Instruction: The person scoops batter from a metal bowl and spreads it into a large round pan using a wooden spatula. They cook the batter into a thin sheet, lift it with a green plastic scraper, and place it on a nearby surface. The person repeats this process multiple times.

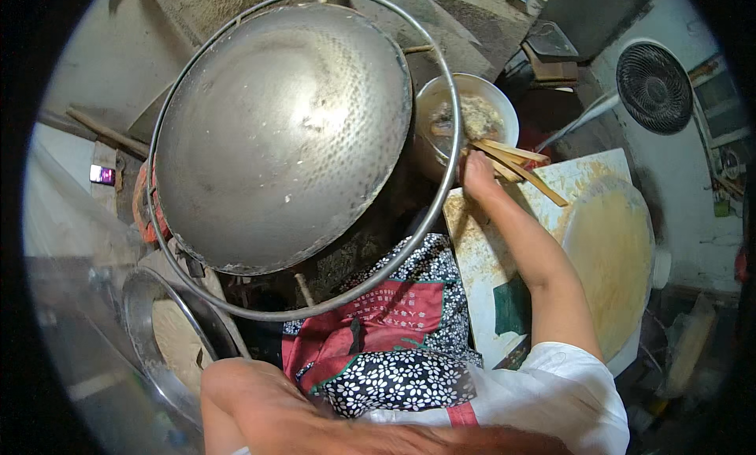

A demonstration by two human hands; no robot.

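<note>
A large round metal griddle [283,136] with a metal ring around it fills the upper left and centre. My right hand [479,174] is at the near rim of a pale bucket [511,109], beside several wooden sticks [520,165] that rest across the rim. What its fingers hold is hidden by the hand itself. Inside the bucket lies a lumpy, wet-looking mass [481,118]. My left hand is not in view; only a bent arm shows at the bottom. Before me lies a red and floral apron [390,307].
A stained white board [472,236] on the right bears a large round thin flatbread [608,266]. At lower left stands a metal basin [139,313] with pale batter or dough [177,337]. A fan [654,87] stands upper right. A lit phone [103,175] is at far left.
</note>
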